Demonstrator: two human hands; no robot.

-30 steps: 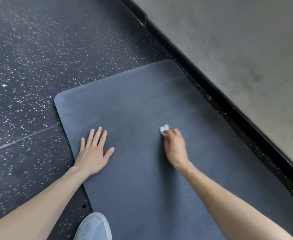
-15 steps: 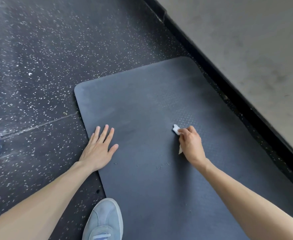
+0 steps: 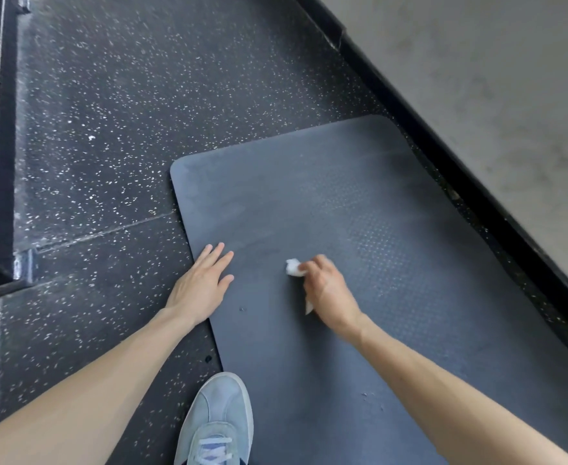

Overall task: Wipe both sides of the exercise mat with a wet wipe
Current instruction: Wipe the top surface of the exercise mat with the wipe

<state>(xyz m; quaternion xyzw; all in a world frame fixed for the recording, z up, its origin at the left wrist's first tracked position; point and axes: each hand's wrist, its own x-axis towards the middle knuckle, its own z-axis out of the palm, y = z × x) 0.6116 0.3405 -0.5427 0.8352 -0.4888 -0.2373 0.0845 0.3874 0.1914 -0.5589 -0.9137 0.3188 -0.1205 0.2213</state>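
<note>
The mat (image 3: 393, 297) lies flat on the speckled floor (image 3: 108, 129), its right edge near the wall (image 3: 494, 78). Step in hand: wiping the upper side. The right hand (image 3: 326, 290) is clenched around 1 crumpled wet wipe (image 3: 294, 267), pressing it on the mat near the middle. The left hand (image 3: 202, 283) rests flat, fingers straight, across the mat's left edge (apparently as a brace). Judged next: sweep the wipe over the remaining surface, then turn the mat for side 2. Count: 1 mat, 1 wipe, 2 hands, 1 shoe (image 3: 219, 417)

Head view, steeply down, near mat (image 3: 343, 203).
</note>
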